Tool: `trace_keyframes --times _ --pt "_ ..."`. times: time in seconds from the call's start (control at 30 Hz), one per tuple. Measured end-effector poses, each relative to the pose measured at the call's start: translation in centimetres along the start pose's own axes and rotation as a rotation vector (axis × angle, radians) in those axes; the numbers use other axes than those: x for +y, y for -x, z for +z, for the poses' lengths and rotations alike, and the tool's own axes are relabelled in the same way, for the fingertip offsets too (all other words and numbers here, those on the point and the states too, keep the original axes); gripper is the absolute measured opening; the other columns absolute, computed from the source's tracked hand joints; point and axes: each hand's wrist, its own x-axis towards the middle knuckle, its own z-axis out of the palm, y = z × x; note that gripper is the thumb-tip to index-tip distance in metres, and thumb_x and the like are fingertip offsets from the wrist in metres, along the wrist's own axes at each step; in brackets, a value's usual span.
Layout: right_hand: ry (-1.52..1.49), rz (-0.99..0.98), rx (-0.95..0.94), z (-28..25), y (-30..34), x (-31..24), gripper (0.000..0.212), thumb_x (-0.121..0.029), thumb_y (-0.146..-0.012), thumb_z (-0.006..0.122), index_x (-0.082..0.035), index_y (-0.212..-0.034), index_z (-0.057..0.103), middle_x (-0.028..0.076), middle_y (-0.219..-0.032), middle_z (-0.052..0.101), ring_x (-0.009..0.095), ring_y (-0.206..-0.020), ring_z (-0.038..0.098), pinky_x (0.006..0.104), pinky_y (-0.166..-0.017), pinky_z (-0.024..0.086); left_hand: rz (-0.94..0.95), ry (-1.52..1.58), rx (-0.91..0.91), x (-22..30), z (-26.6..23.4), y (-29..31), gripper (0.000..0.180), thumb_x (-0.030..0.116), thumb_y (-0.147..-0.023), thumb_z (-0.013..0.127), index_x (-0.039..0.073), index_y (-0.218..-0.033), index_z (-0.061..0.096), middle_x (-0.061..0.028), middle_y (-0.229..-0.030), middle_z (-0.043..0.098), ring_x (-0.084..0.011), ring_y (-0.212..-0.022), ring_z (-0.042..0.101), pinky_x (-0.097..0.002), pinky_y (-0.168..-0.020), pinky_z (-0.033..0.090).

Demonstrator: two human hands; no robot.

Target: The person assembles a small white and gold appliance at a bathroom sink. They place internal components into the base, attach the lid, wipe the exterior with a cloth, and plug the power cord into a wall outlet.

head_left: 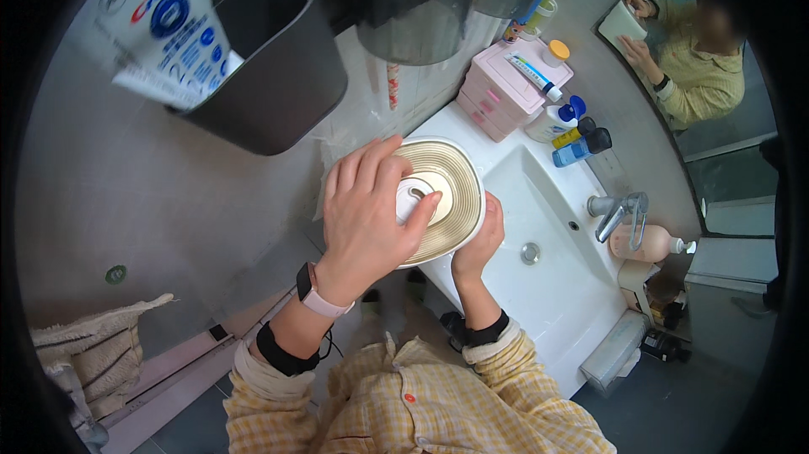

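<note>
A round cream-coloured ribbed dish (459, 180) with a white rim is held up over the left end of a white washbasin (548, 277). My right hand (479, 243) grips its lower right edge from beneath. My left hand (366, 210) lies on top of it, fingers spread and curled over a small white piece (413, 195) at the dish's middle. A pale watch strap and a black band sit on my left wrist. Yellow checked sleeves cover both forearms.
A dark grey bin (274, 62) holding a printed packet hangs on the wall at upper left. Behind the basin stand a pink drawer box (506, 88), several bottles (573, 138), a chrome tap (619, 210) and a peach pump bottle (649, 242). A mirror (708, 58) shows a reflection. A beige towel (93, 353) hangs at lower left.
</note>
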Motion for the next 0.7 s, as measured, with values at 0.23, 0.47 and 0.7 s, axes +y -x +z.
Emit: trace_keyframes --times 0.23,0.47,0.7 --pt "-0.012 -0.025 -0.037 -0.1 0.0 0.6 0.040 -0.021 -0.099 0.034 0.002 -0.110 0.064 0.013 -0.112 0.063 0.020 -0.103 0.052 0.0330 -0.094 0.038 0.005 -0.063 -0.009 0.3 0.1 -0.2 0.026 0.021 -0.082 0.066 0.004 -0.096 0.054 -0.0144 -0.117 0.058 -0.0310 -0.108 0.052 -0.0419 -0.092 0.039" --pt "-0.089 -0.069 -0.034 0.0 0.0 1.0 0.037 -0.018 -0.099 0.034 0.003 -0.110 0.063 0.013 -0.112 0.063 0.020 -0.104 0.052 0.0336 -0.095 0.038 -0.084 0.071 0.000 -0.4 0.2 -0.3 0.017 0.008 -0.084 0.058 0.003 -0.099 0.053 -0.0141 -0.116 0.060 -0.0318 -0.105 0.054 -0.0417 -0.091 0.041" --pt "-0.090 -0.077 -0.052 -0.1 0.1 1.4 0.040 -0.020 -0.100 0.033 0.003 -0.112 0.062 0.014 -0.113 0.060 0.022 -0.105 0.052 0.0338 -0.096 0.037 -0.085 0.294 -0.138 -1.8 -1.5 0.3 0.030 0.005 -0.081 0.057 0.003 -0.110 0.050 -0.0144 -0.128 0.055 -0.0316 -0.114 0.050 -0.0408 -0.101 0.033"
